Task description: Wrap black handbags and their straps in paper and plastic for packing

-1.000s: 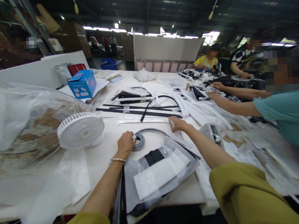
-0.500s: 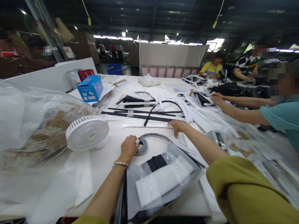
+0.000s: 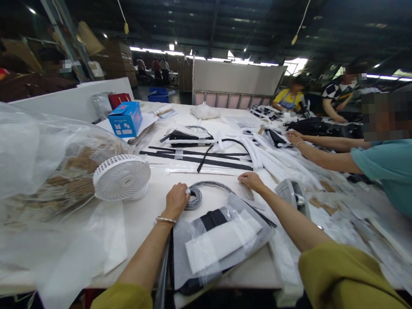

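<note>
My left hand (image 3: 176, 199) is closed at the left side of a grey coil (image 3: 196, 197) of cord or tubing, with something white at the thumb tip. My right hand (image 3: 253, 183) pinches a small translucent strip, like clear tape (image 3: 245, 190), just above the table. Between my forearms lies a flat package of grey and black material in clear plastic (image 3: 230, 247). A white folded piece (image 3: 219, 243) lies across it, under the plastic. The coil's free length curves over the package's far edge. A grey tape dispenser (image 3: 289, 195) stands right of my right hand.
A white fan (image 3: 123, 178) stands left, beside a large plastic bag (image 3: 52, 170). Black strips (image 3: 199, 159) and white tubes (image 3: 262, 155) lie ahead. A blue box (image 3: 125, 120) is at the back left. A co-worker in a teal shirt (image 3: 394, 169) works at the right.
My right hand has drawn back slightly to the right, and the translucent strip now shows below its fingers. My left hand has stayed by the coil. The view has shifted slightly.
</note>
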